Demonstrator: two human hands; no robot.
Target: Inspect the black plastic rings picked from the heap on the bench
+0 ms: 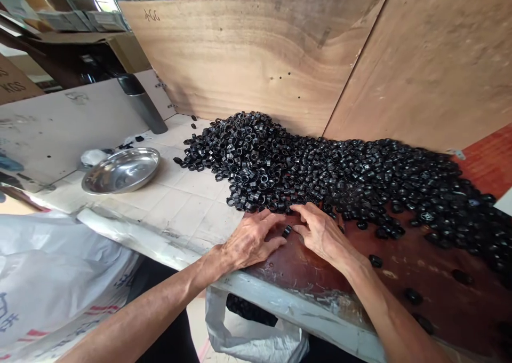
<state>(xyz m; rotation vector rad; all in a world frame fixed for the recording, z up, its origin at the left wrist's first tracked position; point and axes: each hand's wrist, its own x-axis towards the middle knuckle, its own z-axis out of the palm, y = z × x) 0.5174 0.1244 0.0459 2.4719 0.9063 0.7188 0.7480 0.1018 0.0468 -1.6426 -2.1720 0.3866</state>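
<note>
Forearms (160, 299) cross table edge (276, 291), right hand (320, 234) loose; unclear if left hand (251, 237) grips ring (287, 231).

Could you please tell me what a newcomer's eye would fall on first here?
Probably the long heap of small black parts, many ring-shaped, along the foot of the plywood boards. Next come the left hand and right hand at its near edge, with one black piece between them. The shiny metal bowl also stands out, left of the heap on the pale tabletop.
</note>
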